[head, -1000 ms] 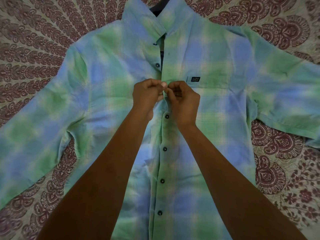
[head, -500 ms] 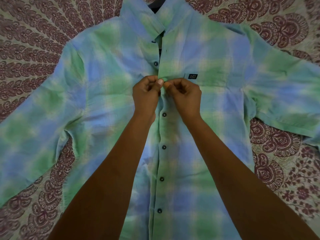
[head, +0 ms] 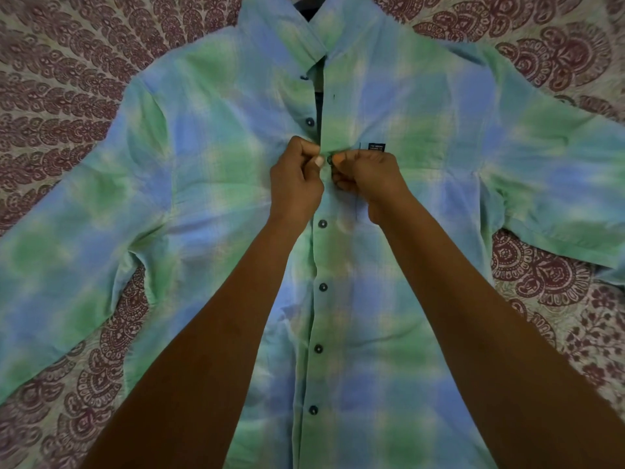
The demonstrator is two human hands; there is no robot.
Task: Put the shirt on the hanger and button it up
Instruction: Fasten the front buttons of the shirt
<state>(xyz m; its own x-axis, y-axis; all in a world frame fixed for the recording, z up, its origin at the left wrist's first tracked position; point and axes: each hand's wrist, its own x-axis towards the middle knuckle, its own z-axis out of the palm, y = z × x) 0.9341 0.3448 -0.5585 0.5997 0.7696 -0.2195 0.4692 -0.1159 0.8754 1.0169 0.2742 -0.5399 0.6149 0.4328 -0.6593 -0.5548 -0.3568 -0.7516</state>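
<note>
Both left hand [head: 296, 184] and right hand [head: 370, 181] still pinching shirt [head: 203, 164], button [head: 329, 160] now showing

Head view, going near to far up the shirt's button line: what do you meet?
Fastened buttons → left hand and right hand pinching the shirt → unfastened button → collar → hanger.

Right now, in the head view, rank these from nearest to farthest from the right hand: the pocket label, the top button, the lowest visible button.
1. The pocket label: just above the right hand.
2. The top button: higher up and to the left.
3. The lowest visible button: far down, near the bottom edge.
</note>
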